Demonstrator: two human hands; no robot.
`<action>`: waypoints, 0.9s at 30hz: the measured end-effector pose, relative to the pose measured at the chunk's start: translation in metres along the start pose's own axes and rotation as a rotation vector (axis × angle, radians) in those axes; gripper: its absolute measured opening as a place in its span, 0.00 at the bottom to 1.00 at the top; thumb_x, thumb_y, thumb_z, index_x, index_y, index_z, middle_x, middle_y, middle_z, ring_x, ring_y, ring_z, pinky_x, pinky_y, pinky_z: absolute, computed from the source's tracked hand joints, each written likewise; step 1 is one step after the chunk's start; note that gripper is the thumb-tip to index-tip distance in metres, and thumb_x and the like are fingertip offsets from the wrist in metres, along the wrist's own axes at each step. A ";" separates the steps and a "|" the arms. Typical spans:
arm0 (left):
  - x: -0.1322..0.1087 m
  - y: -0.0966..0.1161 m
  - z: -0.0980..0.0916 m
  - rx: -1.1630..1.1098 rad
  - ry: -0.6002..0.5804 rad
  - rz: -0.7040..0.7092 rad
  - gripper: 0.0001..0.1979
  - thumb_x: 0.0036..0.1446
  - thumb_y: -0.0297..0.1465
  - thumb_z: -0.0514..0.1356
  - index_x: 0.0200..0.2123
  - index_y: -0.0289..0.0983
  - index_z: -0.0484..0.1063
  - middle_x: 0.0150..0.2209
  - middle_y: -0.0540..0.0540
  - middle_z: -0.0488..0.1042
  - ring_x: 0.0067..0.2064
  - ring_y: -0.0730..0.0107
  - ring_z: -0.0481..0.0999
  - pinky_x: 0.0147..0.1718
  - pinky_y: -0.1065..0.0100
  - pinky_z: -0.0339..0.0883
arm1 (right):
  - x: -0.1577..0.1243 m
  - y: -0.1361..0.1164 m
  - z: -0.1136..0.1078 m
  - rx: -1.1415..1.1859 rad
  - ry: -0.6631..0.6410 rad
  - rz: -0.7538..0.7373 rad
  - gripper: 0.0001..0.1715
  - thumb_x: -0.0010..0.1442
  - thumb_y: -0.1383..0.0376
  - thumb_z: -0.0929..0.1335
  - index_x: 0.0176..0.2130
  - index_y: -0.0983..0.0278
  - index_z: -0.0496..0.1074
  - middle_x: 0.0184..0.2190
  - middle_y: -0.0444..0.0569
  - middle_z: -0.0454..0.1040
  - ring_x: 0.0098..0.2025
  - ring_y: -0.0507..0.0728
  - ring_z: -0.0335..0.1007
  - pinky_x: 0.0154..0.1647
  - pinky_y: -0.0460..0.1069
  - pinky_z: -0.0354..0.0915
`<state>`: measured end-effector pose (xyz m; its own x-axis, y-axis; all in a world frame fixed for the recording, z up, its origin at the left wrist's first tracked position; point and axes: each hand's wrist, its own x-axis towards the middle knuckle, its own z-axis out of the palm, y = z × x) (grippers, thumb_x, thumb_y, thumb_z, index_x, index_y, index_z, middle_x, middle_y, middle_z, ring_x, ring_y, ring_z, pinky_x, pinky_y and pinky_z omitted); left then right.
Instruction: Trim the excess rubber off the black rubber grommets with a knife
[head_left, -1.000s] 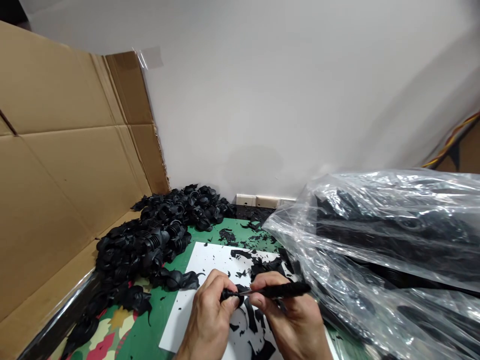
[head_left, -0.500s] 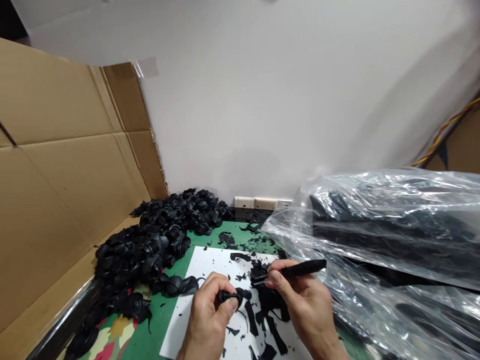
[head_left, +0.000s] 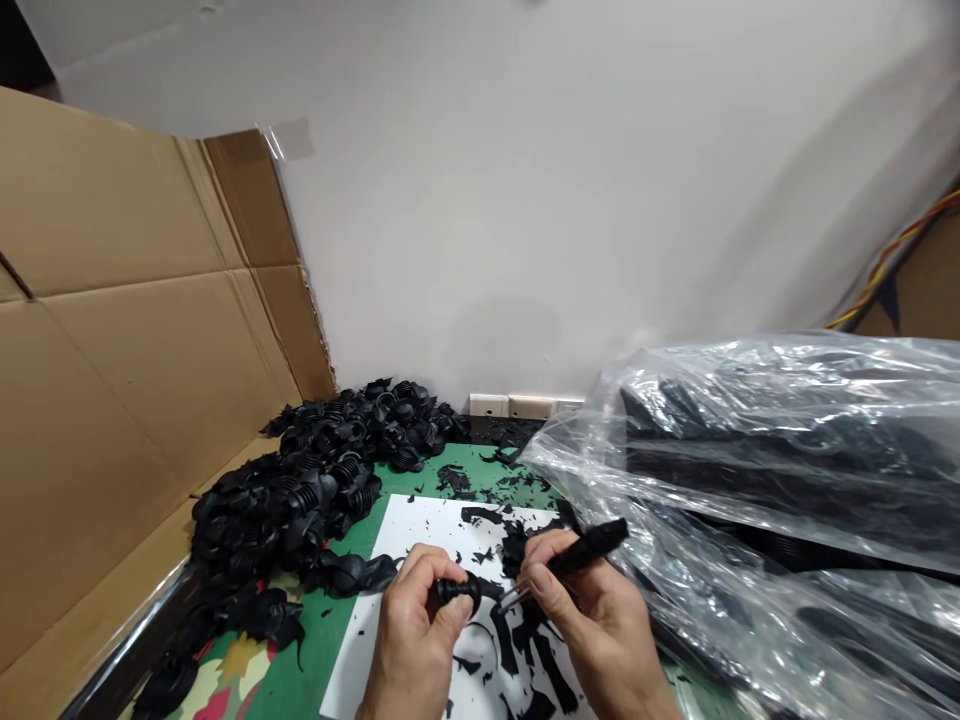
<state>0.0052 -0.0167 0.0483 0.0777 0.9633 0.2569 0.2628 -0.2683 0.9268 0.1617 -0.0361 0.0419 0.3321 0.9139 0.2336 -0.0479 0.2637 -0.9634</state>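
Observation:
Between the thumb and fingers of my left hand [head_left: 411, 630] is a small round black rubber boot [head_left: 456, 592] with ribs, partly hidden by the fingertips. My right hand [head_left: 611, 630] grips a slim knife [head_left: 596, 545] like a pen; its handle is black and thick, with a thin metal end. That metal end points left, a short way right of the boot; I cannot tell whether they touch. Under both hands lies a white sheet [head_left: 356, 640] strewn with black rubber scraps [head_left: 553, 672]. A thin curled strip hangs below the boot.
A large heap of ribbed black rubber boots [head_left: 300, 490] covers the left of the green surface [head_left: 480, 458]. Beside it stands a cardboard panel [head_left: 150, 370]. Clear plastic bags [head_left: 750, 450] with black contents bulge at the right. Wall sockets [head_left: 531, 406] sit low at the back.
My right hand has moved left and slightly down, bringing the knife's metal end closer to the boot. My left hand keeps its hold, and the boot is turned slightly.

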 end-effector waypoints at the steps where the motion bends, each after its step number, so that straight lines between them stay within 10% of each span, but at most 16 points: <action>1: 0.000 -0.001 0.000 0.001 0.012 -0.011 0.04 0.45 0.24 0.60 0.26 0.39 0.72 0.29 0.48 0.70 0.33 0.63 0.69 0.32 0.67 0.63 | 0.000 -0.001 0.000 -0.039 -0.007 0.033 0.17 0.54 0.51 0.68 0.28 0.63 0.68 0.24 0.44 0.68 0.27 0.55 0.64 0.30 0.49 0.61; 11: 0.000 -0.005 0.001 -0.068 0.079 -0.225 0.06 0.41 0.31 0.65 0.25 0.37 0.72 0.20 0.53 0.69 0.20 0.73 0.66 0.17 0.73 0.57 | -0.006 0.009 0.010 -0.165 -0.214 0.176 0.14 0.53 0.57 0.67 0.35 0.65 0.73 0.34 0.52 0.77 0.38 0.62 0.72 0.40 0.52 0.65; 19: 0.003 -0.014 0.005 -0.289 -0.091 -0.427 0.20 0.45 0.45 0.64 0.33 0.34 0.71 0.21 0.52 0.71 0.10 0.83 0.59 0.10 0.78 0.42 | -0.010 0.011 0.026 -0.094 -0.257 0.172 0.07 0.48 0.63 0.69 0.24 0.65 0.73 0.22 0.45 0.72 0.26 0.56 0.66 0.29 0.48 0.60; 23: 0.003 -0.003 0.003 -0.242 -0.106 -0.296 0.26 0.44 0.37 0.66 0.48 0.40 0.69 0.34 0.49 0.70 0.16 0.81 0.65 0.12 0.77 0.52 | -0.005 0.021 0.020 -0.042 -0.231 0.352 0.10 0.47 0.60 0.69 0.24 0.65 0.70 0.19 0.42 0.67 0.23 0.53 0.60 0.26 0.47 0.58; 27: 0.001 0.011 0.001 -0.027 -0.163 -0.071 0.23 0.39 0.19 0.63 0.41 0.44 0.77 0.42 0.47 0.71 0.33 0.69 0.71 0.30 0.71 0.67 | -0.001 0.025 0.016 0.027 -0.244 0.422 0.16 0.45 0.56 0.71 0.22 0.67 0.70 0.18 0.42 0.64 0.20 0.50 0.55 0.22 0.45 0.54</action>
<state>0.0089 -0.0187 0.0590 0.2149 0.9659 0.1445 0.2473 -0.1970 0.9487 0.1449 -0.0257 0.0198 0.0482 0.9875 -0.1500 -0.1564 -0.1409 -0.9776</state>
